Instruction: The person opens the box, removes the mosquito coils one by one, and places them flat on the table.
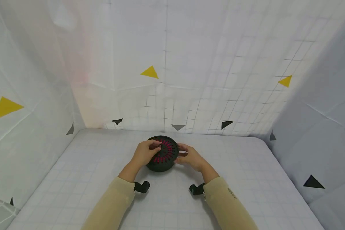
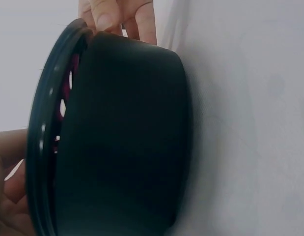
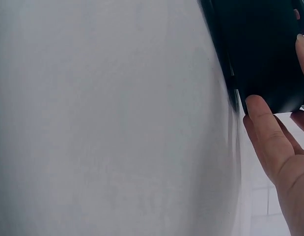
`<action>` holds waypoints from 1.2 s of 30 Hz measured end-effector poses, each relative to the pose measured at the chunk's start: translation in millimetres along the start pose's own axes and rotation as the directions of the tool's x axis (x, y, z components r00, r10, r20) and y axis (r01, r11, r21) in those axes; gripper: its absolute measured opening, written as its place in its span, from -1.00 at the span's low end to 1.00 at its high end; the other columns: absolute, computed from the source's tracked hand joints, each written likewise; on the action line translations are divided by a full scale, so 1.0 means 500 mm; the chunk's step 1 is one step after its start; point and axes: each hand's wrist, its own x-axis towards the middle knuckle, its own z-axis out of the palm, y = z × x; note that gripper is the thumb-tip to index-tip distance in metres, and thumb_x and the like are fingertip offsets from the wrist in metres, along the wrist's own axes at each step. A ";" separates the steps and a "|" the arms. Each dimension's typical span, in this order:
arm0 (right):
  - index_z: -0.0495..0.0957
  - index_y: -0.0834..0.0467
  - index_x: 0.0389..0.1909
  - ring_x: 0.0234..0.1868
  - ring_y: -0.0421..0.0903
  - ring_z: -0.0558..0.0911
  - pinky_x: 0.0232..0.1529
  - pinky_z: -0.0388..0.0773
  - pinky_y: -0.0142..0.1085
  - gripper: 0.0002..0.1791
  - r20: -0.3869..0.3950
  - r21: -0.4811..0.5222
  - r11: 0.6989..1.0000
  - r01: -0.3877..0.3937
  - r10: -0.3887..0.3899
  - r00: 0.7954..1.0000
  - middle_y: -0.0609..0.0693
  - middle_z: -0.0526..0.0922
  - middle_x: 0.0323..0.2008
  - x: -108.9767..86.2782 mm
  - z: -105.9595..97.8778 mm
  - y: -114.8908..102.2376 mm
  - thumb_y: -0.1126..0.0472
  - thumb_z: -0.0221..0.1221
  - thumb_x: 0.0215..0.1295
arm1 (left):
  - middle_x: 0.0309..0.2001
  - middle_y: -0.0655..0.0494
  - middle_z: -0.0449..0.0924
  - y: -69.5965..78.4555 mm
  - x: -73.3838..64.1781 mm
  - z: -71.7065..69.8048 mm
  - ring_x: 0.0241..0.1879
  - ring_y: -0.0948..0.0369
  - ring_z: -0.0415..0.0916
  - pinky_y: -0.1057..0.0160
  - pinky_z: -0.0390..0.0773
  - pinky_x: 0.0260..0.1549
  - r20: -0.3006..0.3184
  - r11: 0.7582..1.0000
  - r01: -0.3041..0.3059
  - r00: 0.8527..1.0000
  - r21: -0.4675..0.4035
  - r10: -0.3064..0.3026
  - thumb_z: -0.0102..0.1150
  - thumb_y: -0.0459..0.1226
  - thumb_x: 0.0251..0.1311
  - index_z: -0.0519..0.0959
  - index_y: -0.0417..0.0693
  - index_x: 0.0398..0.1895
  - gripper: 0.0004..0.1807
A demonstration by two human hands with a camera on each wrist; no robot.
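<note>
Two hands, one dark round bowl. It stands on the desk between them, nearly within the circle of the fingers. Its slotted lid, black with magenta showing around the slots, lies over the mouth.

Left hand: reaches over the lid, thumb and forefinger pinching near its middle (a knob there, perhaps; the fingers cover it). Right hand: curled about the bowl's flank opposite, thumb on the side nearer the person, other fingers toward the far side. Grip looks light, steadying.

Progress, as judged: lid and bowl are together but not fully mated. From the left wrist, a narrow gap shows between the lid's rim and the bowl on the side near the left hand, light coming through the slots; beyond, by the right hand's fingers, the gap narrows. Lid over the opening: done. Even seating: apparently not reached. Whether the lid is going on or coming off, cannot tell from this; either way, the left hand's part seems unfinished, neither hand having let go.
</note>
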 end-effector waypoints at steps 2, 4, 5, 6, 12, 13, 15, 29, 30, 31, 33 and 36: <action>0.24 0.13 0.50 0.35 0.21 0.42 0.22 0.50 -0.06 -0.10 -0.001 -0.001 1.000 0.000 0.000 1.000 0.20 0.39 0.35 -0.001 0.001 -0.001 0.35 0.43 0.14 | -0.12 0.18 0.72 0.002 -0.001 -0.001 -0.09 0.17 0.64 0.08 0.60 0.00 -0.004 1.000 0.004 1.000 0.006 -0.004 0.34 -0.23 0.27 0.71 0.03 0.01 -0.75; 0.26 0.12 0.49 0.34 0.20 0.43 0.22 0.51 -0.06 -0.11 0.000 -0.001 1.000 0.000 0.000 1.000 0.19 0.41 0.34 -0.001 0.001 -0.001 0.34 0.43 0.14 | -0.12 0.18 0.72 0.002 -0.002 -0.002 -0.09 0.17 0.65 0.08 0.61 -0.01 -0.007 1.000 0.010 1.000 0.008 -0.010 0.34 -0.22 0.27 0.71 0.03 0.00 -0.75; 0.26 0.12 0.49 0.34 0.20 0.43 0.22 0.50 -0.06 -0.12 0.000 -0.002 1.000 0.002 -0.002 1.000 0.19 0.41 0.34 -0.001 0.001 -0.002 0.34 0.43 0.14 | -0.13 0.18 0.72 0.003 -0.002 -0.003 -0.09 0.17 0.65 0.08 0.61 -0.01 -0.009 1.000 0.013 1.000 0.006 -0.012 0.34 -0.22 0.27 0.72 0.03 0.00 -0.75; 0.27 0.11 0.48 0.34 0.19 0.44 0.22 0.50 -0.06 -0.12 0.002 -0.001 1.000 0.002 -0.002 1.000 0.18 0.41 0.34 0.000 0.001 0.000 0.33 0.44 0.14 | -0.13 0.18 0.73 0.003 -0.002 -0.003 -0.09 0.17 0.65 0.09 0.61 -0.01 -0.012 1.000 0.013 1.000 0.006 -0.013 0.34 -0.22 0.27 0.72 0.03 0.00 -0.76; 0.24 0.13 0.50 0.34 0.18 0.44 0.22 0.51 -0.07 -0.09 0.004 -0.001 1.000 0.008 -0.008 1.000 0.18 0.40 0.35 -0.001 0.001 0.002 0.29 0.45 0.14 | -0.13 0.18 0.73 0.001 -0.003 -0.005 -0.09 0.16 0.65 0.08 0.61 -0.01 -0.029 1.000 0.016 0.999 -0.022 -0.017 0.35 -0.23 0.26 0.73 0.02 -0.02 -0.77; 0.23 0.13 0.50 0.34 0.18 0.44 0.21 0.51 -0.07 -0.09 0.003 0.003 1.000 0.006 -0.006 1.000 0.18 0.40 0.35 -0.001 0.002 0.002 0.29 0.45 0.14 | -0.13 0.17 0.73 0.000 -0.003 -0.005 -0.08 0.16 0.65 0.08 0.61 0.00 -0.033 1.000 0.016 0.999 -0.026 -0.017 0.35 -0.23 0.26 0.73 0.02 -0.02 -0.77; 0.22 0.14 0.51 0.34 0.19 0.43 0.21 0.51 -0.06 -0.08 0.001 0.008 1.000 0.004 -0.004 1.000 0.19 0.39 0.36 -0.002 0.002 0.000 0.29 0.45 0.14 | -0.13 0.17 0.73 -0.001 -0.003 -0.006 -0.08 0.15 0.65 0.07 0.60 0.01 -0.040 0.999 0.016 0.999 -0.027 -0.017 0.36 -0.23 0.25 0.73 0.03 -0.02 -0.76; 0.22 0.13 0.51 0.37 0.20 0.41 0.24 0.48 -0.07 -0.09 -0.012 0.034 0.999 -0.015 0.015 1.000 0.22 0.35 0.39 -0.004 0.005 0.002 0.32 0.44 0.15 | -0.12 0.13 0.75 -0.012 -0.007 -0.025 -0.06 0.13 0.66 0.10 0.63 -0.02 -0.117 0.994 0.011 0.993 -0.113 -0.024 0.38 -0.25 0.23 0.74 0.01 -0.07 -0.79; 0.22 0.13 0.51 0.37 0.19 0.41 0.24 0.48 -0.07 -0.09 -0.013 0.034 0.999 -0.017 0.017 1.000 0.21 0.35 0.38 -0.004 0.005 0.003 0.32 0.44 0.15 | -0.12 0.12 0.75 -0.013 -0.008 -0.027 -0.06 0.13 0.66 0.10 0.63 -0.02 -0.126 0.993 0.008 0.992 -0.117 -0.023 0.37 -0.25 0.24 0.74 0.00 -0.07 -0.79; 0.22 0.14 0.50 0.37 0.19 0.41 0.24 0.48 -0.07 -0.09 -0.015 0.035 0.999 -0.019 0.019 1.000 0.21 0.35 0.38 -0.003 0.005 0.003 0.32 0.44 0.15 | -0.12 0.12 0.75 -0.014 -0.008 -0.029 -0.06 0.13 0.66 0.11 0.63 -0.02 -0.135 0.993 0.010 0.991 -0.121 -0.026 0.37 -0.25 0.24 0.74 0.00 -0.06 -0.79; 0.22 0.15 0.50 0.37 0.20 0.41 0.25 0.48 -0.06 -0.09 -0.017 0.044 0.999 -0.021 0.022 1.000 0.22 0.35 0.39 -0.003 0.005 0.003 0.34 0.43 0.15 | -0.11 0.12 0.74 -0.016 -0.009 -0.034 -0.05 0.13 0.66 0.11 0.63 -0.01 -0.150 0.992 0.014 0.988 -0.128 -0.033 0.37 -0.24 0.24 0.74 -0.01 -0.05 -0.78; 0.22 0.17 0.50 0.37 0.21 0.41 0.25 0.48 -0.06 -0.09 -0.019 0.059 0.998 -0.024 0.025 1.000 0.24 0.35 0.39 -0.004 0.006 0.001 0.36 0.43 0.15 | -0.12 0.13 0.74 -0.020 -0.011 -0.040 -0.05 0.15 0.64 0.12 0.62 -0.01 -0.168 0.989 0.033 0.984 -0.142 -0.057 0.36 -0.21 0.26 0.73 -0.01 -0.04 -0.77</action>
